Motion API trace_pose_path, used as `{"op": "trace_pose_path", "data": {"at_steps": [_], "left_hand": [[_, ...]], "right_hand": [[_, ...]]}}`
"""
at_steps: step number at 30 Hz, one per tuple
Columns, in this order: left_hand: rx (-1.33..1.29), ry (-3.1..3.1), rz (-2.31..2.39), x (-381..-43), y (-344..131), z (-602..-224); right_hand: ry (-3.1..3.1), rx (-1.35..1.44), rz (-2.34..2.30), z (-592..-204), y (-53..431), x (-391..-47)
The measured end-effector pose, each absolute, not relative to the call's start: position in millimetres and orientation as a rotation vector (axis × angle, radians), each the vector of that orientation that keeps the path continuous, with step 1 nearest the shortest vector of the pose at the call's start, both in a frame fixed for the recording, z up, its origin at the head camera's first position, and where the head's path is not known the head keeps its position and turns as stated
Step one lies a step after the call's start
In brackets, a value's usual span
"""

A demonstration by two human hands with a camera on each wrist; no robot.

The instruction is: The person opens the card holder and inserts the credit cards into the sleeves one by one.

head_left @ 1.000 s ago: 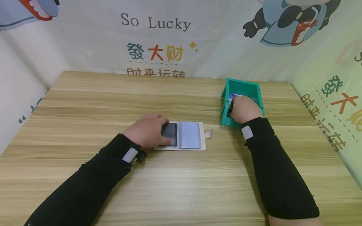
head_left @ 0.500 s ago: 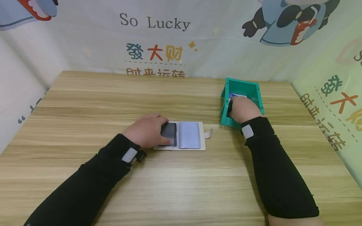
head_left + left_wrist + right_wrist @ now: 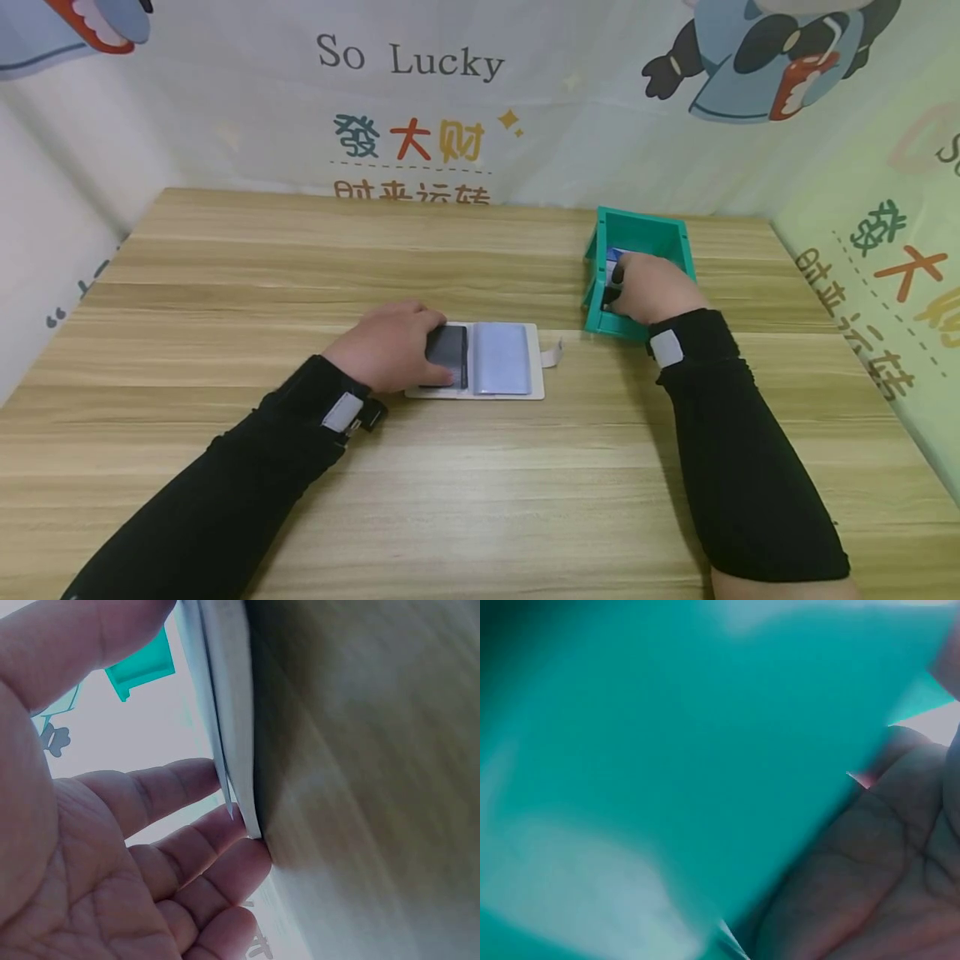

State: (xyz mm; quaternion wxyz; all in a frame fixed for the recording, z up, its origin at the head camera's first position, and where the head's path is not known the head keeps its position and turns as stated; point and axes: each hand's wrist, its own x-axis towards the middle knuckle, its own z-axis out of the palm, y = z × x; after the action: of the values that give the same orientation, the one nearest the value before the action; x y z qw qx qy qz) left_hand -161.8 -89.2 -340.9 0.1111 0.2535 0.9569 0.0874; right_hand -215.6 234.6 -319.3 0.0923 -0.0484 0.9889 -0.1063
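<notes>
An opened card holder (image 3: 505, 360) lies flat on the table, its right side a clear bluish sleeve and its left side bearing a dark panel. My left hand (image 3: 393, 346) holds the left part at its edges, thumb near the front and fingers at the back. In the left wrist view, fingertips (image 3: 244, 866) touch the holder's pale edge (image 3: 238, 720). My right hand (image 3: 654, 287) reaches into a green bin (image 3: 651, 223), beside a blue-and-white card (image 3: 611, 268). Dark patches show by its fingers; whether it grips anything is hidden. The bin wall (image 3: 667, 765) covers most of the right wrist view.
A pale strap (image 3: 552, 355) sticks out from the holder's right edge. The wood-grain table (image 3: 480, 483) meets a printed cloth backdrop (image 3: 412, 92) behind the bin, with more cloth on both sides.
My right hand has shifted slightly right and back within the bin, showing more of the dark patches by its fingers. The left hand and the card holder stay in place.
</notes>
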Motion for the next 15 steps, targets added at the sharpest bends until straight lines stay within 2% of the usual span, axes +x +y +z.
{"op": "trace_pose_path", "data": {"at_steps": [15], "left_hand": [[0.737, 2.811, 0.261, -160.5, -88.9, -340.1]], "right_hand": [[3.032, -0.1, -0.202, -329.5, 228.9, -218.3]]}}
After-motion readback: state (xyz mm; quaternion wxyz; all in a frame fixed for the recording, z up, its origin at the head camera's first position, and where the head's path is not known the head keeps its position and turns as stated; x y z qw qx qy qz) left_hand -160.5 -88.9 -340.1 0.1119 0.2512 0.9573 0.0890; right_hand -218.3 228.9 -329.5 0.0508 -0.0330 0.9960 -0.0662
